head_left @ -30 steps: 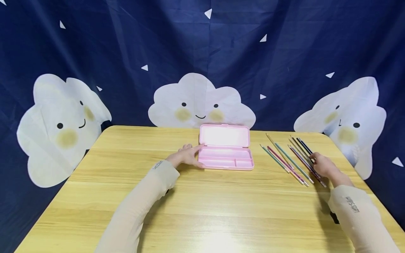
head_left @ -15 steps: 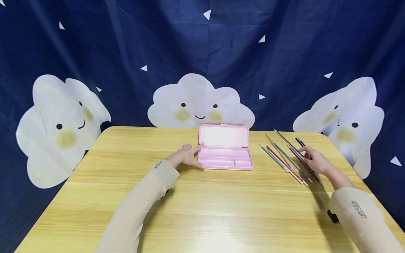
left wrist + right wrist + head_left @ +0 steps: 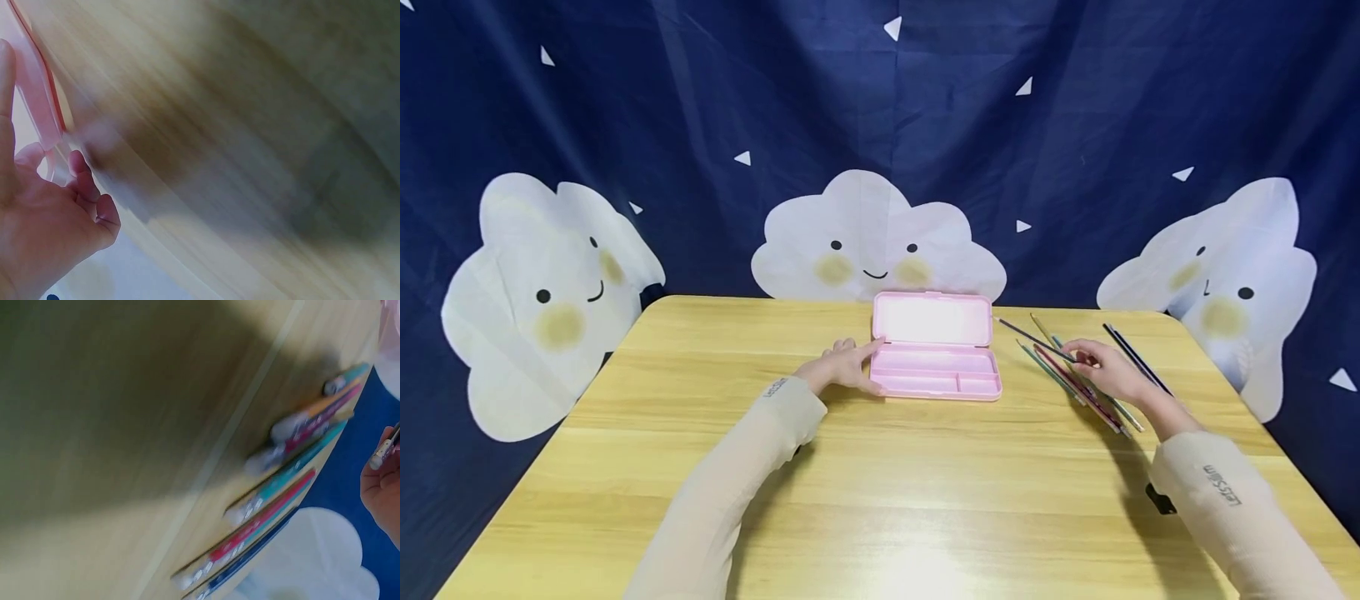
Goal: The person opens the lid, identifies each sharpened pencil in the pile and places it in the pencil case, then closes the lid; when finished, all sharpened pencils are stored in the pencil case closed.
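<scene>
A pink pencil case (image 3: 936,397) lies with its lid raised at the back middle of the table, its compartments showing. My left hand (image 3: 846,367) touches its left side, index finger near the hinge and thumb at the front corner. The left wrist view shows that index finger straight along the pink case (image 3: 37,87). To the right, my right hand (image 3: 1112,375) pinches a dark pencil (image 3: 1030,335) above several other pencils (image 3: 1048,373); its tip points left toward the lid. In the right wrist view the held pencil's end (image 3: 377,459) shows at the right edge.
Dark pencils (image 3: 1138,360) lie on the table to the right of my right hand. The right wrist view shows a row of blurred coloured pencils (image 3: 262,528). A blue curtain (image 3: 1060,125) with printed clouds hangs behind the wooden table (image 3: 880,483).
My right hand has picked up a dark pencil from the right-hand group and moved left with it, over the other pencils. My left hand has stayed at the case.
</scene>
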Motion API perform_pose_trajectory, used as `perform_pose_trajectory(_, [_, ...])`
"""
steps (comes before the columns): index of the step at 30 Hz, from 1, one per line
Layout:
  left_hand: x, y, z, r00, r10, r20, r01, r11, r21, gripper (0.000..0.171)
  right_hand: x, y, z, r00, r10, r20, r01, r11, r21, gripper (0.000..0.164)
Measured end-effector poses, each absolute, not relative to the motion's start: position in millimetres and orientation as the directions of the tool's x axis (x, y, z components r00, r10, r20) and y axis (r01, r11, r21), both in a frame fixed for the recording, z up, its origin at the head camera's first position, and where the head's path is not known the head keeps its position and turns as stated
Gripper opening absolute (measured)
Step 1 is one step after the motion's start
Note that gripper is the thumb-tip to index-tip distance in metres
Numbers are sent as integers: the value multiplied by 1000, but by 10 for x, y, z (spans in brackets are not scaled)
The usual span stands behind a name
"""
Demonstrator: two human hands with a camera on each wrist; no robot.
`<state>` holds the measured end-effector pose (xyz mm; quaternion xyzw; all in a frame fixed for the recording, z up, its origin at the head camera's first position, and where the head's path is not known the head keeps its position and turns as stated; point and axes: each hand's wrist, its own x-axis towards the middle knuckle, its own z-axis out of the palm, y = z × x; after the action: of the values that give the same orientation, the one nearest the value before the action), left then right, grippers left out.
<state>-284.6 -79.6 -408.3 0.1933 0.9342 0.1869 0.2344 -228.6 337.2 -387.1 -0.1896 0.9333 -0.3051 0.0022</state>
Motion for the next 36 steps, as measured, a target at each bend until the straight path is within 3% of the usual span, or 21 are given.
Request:
perform_pose_trajectory(9, [-2883,-799,-4087,-809,457,-369,270,847,457,108,-2423,3049,-3941,-899,-415,138,-411,693,-592,20])
perform_pose_trajectory(19, [-2854,-799,-4063,-818,438,-371,261,860,439,101,-2588,2687,-4039,-833,-530,160,-516,639,-570,20])
perform_pose_trajectory(36, [-2830,-788,-4087,-827,425,-369,249,864,437,101,-2742,2180,-4040,-804,-589,84,-529,642,-555,23])
